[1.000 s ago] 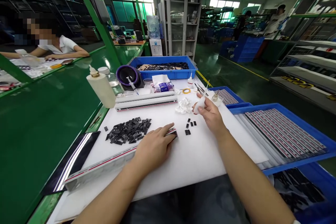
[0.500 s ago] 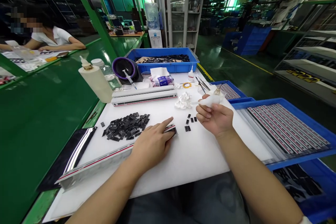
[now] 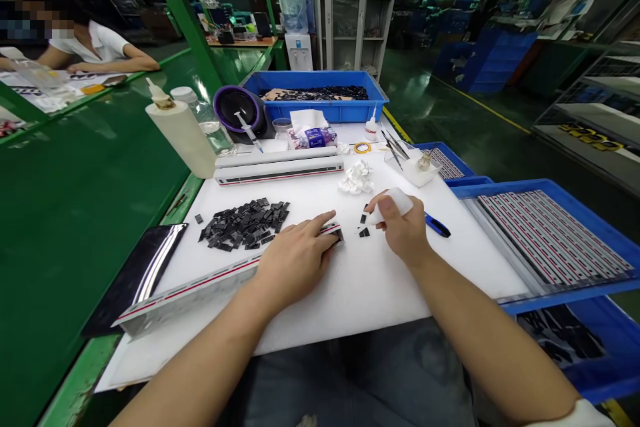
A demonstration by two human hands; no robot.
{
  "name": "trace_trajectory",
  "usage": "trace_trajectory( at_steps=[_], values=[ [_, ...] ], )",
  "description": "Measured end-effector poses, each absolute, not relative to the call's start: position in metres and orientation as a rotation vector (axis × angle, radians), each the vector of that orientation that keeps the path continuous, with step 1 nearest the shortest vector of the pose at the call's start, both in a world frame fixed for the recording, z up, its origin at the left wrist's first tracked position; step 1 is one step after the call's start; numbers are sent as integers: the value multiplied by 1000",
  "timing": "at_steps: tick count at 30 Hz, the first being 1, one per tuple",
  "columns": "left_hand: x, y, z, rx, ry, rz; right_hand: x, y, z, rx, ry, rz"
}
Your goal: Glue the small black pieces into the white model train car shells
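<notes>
My left hand (image 3: 297, 257) lies over the right end of a long white metal profile (image 3: 195, 285) with a red stripe. Its fingers reach across the top while the thumb is at the near side, gripping it. In my right hand (image 3: 407, 230) is a white squeeze bottle (image 3: 393, 205), tilted with its tip pointing down and left. The tip is close to several small black pieces (image 3: 365, 232) on the white work surface, partly hidden by the fingers. A large pile of similar black pieces (image 3: 245, 223) lies beyond the profile, left of my left hand.
A blue-handled tool (image 3: 438, 225) lies right of my right hand. Crumpled tissue (image 3: 357, 177), tweezers (image 3: 395, 150) and another profile (image 3: 280, 172) are farther back. A blue tray (image 3: 615, 227) with striped strips stands at right. Across the green partition sits a person (image 3: 95, 47).
My right hand has lowered the squeeze bottle toward the loose black pieces, uncovering the blue-handled tool. My left hand stays on the profile, its index finger less raised. The view has tipped downward.
</notes>
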State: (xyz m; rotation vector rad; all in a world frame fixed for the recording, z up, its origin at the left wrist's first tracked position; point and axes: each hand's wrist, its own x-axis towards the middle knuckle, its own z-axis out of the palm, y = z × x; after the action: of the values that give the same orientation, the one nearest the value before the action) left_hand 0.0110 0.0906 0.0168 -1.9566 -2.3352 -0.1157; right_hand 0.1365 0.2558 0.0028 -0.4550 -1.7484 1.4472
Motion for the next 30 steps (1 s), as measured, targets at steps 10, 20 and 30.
trace_trajectory(
  at_steps=[10,20,30],
  values=[
    [10,90,16,-1982,-2335,-156,132,245,1,-391,-2009,1107],
    [11,90,17,-1969,-2319,-204,131,243,1,-390,-2013,1158],
    [12,90,17,-1965,-2326,-223,130,242,1,-420,-2004,1202]
  ],
)
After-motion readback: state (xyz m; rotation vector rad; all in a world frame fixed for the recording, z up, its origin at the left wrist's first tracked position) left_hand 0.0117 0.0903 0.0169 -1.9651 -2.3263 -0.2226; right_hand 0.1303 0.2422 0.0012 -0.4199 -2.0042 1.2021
